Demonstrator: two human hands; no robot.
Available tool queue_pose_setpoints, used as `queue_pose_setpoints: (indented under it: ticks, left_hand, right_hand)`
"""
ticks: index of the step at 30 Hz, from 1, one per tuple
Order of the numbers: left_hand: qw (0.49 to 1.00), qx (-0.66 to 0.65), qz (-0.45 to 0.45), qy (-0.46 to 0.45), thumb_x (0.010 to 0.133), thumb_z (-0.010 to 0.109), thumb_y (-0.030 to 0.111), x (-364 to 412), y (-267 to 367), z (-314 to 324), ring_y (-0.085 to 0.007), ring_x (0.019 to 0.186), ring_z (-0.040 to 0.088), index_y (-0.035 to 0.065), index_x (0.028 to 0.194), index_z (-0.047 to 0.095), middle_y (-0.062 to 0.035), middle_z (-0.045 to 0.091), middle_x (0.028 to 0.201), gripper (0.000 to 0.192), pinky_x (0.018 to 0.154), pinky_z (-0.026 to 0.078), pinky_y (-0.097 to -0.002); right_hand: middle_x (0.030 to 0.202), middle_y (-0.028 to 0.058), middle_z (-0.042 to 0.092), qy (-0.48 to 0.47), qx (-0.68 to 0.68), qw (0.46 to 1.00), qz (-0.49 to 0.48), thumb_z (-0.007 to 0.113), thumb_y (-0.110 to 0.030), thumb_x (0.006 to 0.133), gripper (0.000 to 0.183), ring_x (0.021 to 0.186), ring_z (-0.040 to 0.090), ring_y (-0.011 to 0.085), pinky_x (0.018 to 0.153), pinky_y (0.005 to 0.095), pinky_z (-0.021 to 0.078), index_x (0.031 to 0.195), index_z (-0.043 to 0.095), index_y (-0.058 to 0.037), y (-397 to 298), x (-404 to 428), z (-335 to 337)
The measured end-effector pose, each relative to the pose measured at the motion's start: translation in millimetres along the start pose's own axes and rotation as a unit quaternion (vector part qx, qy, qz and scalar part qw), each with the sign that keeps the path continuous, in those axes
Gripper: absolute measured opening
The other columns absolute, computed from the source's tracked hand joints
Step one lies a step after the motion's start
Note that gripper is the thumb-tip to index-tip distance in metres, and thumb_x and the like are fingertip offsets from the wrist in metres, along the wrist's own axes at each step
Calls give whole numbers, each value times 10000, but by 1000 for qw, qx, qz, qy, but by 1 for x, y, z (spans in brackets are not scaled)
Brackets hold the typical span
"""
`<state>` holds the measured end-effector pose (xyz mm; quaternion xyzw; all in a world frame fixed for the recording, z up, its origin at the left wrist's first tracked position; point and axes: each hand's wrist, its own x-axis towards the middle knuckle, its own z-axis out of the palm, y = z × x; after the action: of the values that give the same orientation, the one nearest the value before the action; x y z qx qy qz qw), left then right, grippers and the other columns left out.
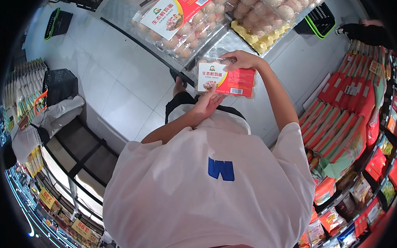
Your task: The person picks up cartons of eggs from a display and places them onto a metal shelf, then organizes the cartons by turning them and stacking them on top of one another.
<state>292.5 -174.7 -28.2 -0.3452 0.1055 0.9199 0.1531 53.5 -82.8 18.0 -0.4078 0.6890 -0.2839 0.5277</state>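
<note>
A clear plastic egg carton with a red and white printed card (pixel 242 81) is held level in front of my body. My right hand (pixel 241 61) grips it from the far edge, fingers over the card's top. My left hand (pixel 208 103) supports the near edge, one finger lying on the card and the other fingers partly beneath. Just beyond stand stacked clear egg cartons (pixel 188 35) with similar cards on a metal display table (pixel 221 42). To their right, more packed eggs (pixel 261 14) rest above yellow egg trays (pixel 250 35).
Black shopping baskets (pixel 60 24) with green handles stand on the tiled floor at both sides. Red and green bags (pixel 343 122) fill shelving at the right. At the left are a grey basket (pixel 60 86), a person in pale clothing and a black-framed rack. Another person's legs show at upper right.
</note>
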Motion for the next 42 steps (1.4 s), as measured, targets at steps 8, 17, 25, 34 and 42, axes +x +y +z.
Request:
queue_pose_setpoints:
  ticks: [8,17,25,34,42]
  left_hand:
    - [998,-16,36,46,829,599,322,3,-4,0,-150,1161,411,119,1206,383,-42,463,1207,480,1021,292,-310]
    - [994,27,-33,103,827,613,274,-20,14,-8,-154,1103,464,96,1175,425,-60,507,1155,434,942,350,-297]
    - [897,376,128,196,781,660,273,-39,54,-20,-125,986,503,18,1189,411,-60,538,1042,542,853,389,-264]
    - [821,528,149,159,769,674,274,2,100,-21,-118,727,578,-52,1049,501,-67,573,836,463,590,483,-232]
    - [841,507,110,152,784,663,303,-12,93,-11,-149,761,583,-15,963,481,-72,548,833,407,676,509,-287]
  right_hand:
    - [1149,130,547,-40,14,999,12,672,-340,717,623,1002,519,204,870,285,393,1250,467,-91,21,19,2]
    - [1151,132,556,-15,-21,1000,-1,665,-340,733,597,999,534,222,876,294,392,1243,476,-92,22,17,14]
    - [1067,190,555,462,-175,868,-44,672,-267,722,426,964,523,346,834,386,429,1076,570,-52,29,-37,63]
    - [1028,191,547,444,594,638,207,527,-390,854,538,813,601,232,693,348,487,1202,385,-6,48,-100,177]
    - [994,151,549,495,519,685,128,508,-380,866,614,846,590,210,729,324,479,1292,280,-2,38,-77,162]
